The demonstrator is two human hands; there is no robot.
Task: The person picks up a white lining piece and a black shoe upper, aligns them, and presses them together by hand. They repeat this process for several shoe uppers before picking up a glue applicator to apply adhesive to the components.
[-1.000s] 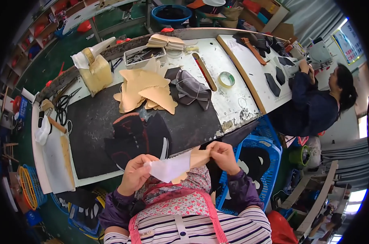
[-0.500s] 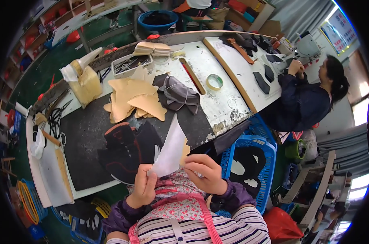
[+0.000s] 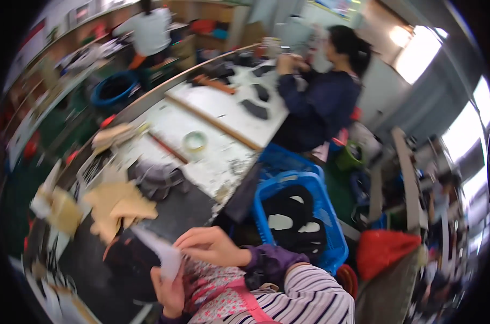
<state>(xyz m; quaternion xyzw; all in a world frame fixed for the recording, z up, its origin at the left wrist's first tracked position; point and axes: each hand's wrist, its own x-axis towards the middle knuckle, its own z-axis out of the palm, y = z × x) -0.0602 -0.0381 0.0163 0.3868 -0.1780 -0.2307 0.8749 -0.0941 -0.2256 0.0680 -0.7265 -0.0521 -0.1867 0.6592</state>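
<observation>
A white piece of sheet material [image 3: 169,256] is held up in front of me, blurred by motion. My left hand [image 3: 171,291] grips its lower end between thumb and fingers. At its right edge, the bent fingers of my right hand [image 3: 213,246] are closed on the same piece. Behind it, dark cut pieces with a reddish edge [image 3: 129,259] lie on the black mat [image 3: 199,205]. A pile of tan scallop-edged pieces [image 3: 118,205] is farther off, beside a bundle of dark grey pieces [image 3: 157,178].
A blue basket [image 3: 339,248] with black pieces stands at the table's right side. A tape roll [image 3: 195,141] lies on the white tabletop [image 3: 164,120]. A yellowish block-shaped container [image 3: 66,213] stands at the left. A co-worker [image 3: 323,92] sits beyond the wooden strip [image 3: 215,121]; another person [image 3: 150,35] is farther back.
My view has swung right, so the table has shifted left and down in the picture. Both hands keep hold of the white piece, whose tan underside no longer shows.
</observation>
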